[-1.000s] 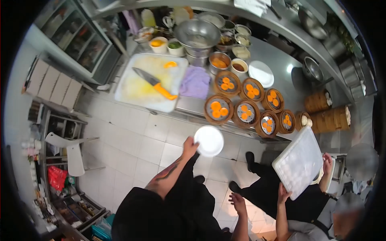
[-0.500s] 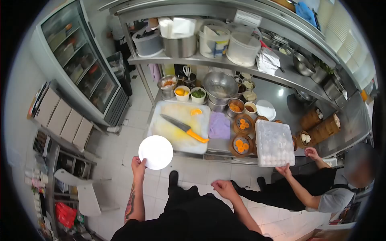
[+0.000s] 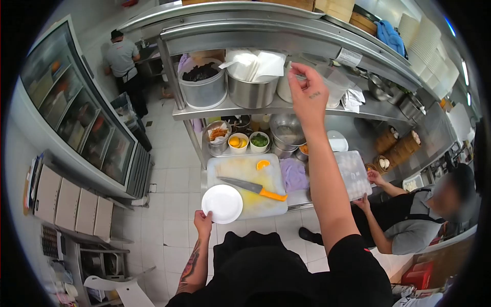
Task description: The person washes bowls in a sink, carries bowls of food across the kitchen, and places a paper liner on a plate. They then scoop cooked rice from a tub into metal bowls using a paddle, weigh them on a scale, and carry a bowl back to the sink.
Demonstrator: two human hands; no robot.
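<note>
My left hand [image 3: 203, 221] grips the near rim of a white round plate [image 3: 222, 203], which overlaps the cutting board's lower left corner in view. On the white cutting board [image 3: 271, 204] lie a knife [image 3: 255, 188] with an orange handle and a cut piece of orange [image 3: 263, 165]. My right hand [image 3: 309, 92] is raised in front of the shelf, fingers bent and partly apart, with nothing clearly between them. Just left of it stands a steel pot [image 3: 251, 93] with white paper sheets [image 3: 255, 65] on top. Clear plastic tubs [image 3: 335, 84] are partly hidden behind this hand.
A co-worker [image 3: 409, 220] at right holds a translucent tray [image 3: 354, 176] in both hands. Bowls of greens [image 3: 259, 140] and orange slices [image 3: 238, 143] stand behind the board, beside a purple cloth [image 3: 294, 175]. A glass-door fridge [image 3: 76, 107] is on the left. Another person [image 3: 123, 66] stands at the back.
My right hand has risen from beside my body to the shelf. The view has shifted, and the plate now overlaps the board. The co-worker's other hand has come to the tray.
</note>
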